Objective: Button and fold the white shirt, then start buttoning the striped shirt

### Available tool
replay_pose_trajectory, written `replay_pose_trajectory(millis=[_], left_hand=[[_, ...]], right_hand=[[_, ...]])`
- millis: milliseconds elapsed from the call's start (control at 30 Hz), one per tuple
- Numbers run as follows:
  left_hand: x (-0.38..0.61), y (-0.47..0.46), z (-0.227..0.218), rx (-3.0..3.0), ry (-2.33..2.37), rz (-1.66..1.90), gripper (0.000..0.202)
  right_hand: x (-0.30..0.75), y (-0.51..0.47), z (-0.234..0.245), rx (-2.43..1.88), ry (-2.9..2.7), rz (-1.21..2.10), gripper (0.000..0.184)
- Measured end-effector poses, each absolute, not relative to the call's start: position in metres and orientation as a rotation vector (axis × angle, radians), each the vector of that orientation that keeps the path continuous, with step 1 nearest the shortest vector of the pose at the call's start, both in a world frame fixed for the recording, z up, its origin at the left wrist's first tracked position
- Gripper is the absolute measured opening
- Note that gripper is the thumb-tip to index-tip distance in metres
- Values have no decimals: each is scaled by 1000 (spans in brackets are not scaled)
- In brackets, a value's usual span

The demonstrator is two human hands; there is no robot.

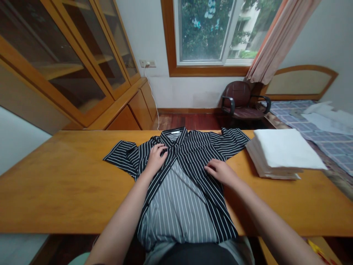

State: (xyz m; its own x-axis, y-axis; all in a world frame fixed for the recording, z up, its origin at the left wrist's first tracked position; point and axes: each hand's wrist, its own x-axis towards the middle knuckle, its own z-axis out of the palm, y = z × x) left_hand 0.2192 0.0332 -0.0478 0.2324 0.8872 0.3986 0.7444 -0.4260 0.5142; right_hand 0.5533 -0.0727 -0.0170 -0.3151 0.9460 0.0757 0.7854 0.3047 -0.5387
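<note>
Both grips lie flat and open on striped shirt (190, 154); hem cut off below.

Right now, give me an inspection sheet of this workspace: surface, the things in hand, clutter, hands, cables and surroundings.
Surface: wooden table, bare wood on the left side.
Things in hand: black and white striped shirt lying front up, collar away from the person, front open and showing the grey striped inside, hem hanging over the near edge.
Clutter: stack of white sheets to the right of the shirt.
Hands: left hand flat on the shirt near the collar; right hand flat on the right front panel; both open.
Cables: white cable running down from a wall socket.
Surroundings: glass-door cabinet, window, curtain, chair, bed.
</note>
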Motion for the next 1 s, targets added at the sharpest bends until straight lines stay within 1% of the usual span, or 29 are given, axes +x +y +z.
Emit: replay_pose_trajectory(millis=[67, 133, 233, 333, 400, 433, 533, 600, 700, 800, 900, 1000], left_hand=[[212, 15, -35, 2321, 1480, 802, 21], [203, -6, -25, 2304, 1437, 590, 22], [189, -38, -19, 2226, 1467, 313, 26], [177, -61, -19, 2185, 1533, 195, 23], [173, -70, -18, 2158, 1555, 158, 18], [172, -72, -16, 2135, 1555, 143, 16], [174, -76, -6, 2042, 1510, 149, 24], [177, -75, 3, 1971, 1460, 215, 31], [184, -70, 17, 1859, 1383, 362, 37], [197, -67, 27, 1718, 1312, 450, 39], [222, -69, 29, 1569, 1235, 396, 38], [248, -73, 19, 1544, 1154, 297, 37]], right_hand=[[539, -84, -11, -1514, -2238, 702, 26], [529, -94, -8, -1488, -2268, 771, 24], [519, -107, -8, -1518, -2291, 783, 19], [513, -114, -13, -1576, -2303, 741, 13], [512, -115, -17, -1578, -2299, 742, 5], [512, -114, -18, -1568, -2290, 758, 4], [515, -112, -17, -1515, -2214, 875, 10], [519, -111, -11, -1477, -2112, 987, 16], [522, -112, 4, -1404, -1892, 1155, 23], [518, -113, 16, -1280, -1594, 1382, 29], [507, -113, 20, -1156, -1304, 1638, 34], [497, -111, 14, -1152, -1297, 1769, 38]])
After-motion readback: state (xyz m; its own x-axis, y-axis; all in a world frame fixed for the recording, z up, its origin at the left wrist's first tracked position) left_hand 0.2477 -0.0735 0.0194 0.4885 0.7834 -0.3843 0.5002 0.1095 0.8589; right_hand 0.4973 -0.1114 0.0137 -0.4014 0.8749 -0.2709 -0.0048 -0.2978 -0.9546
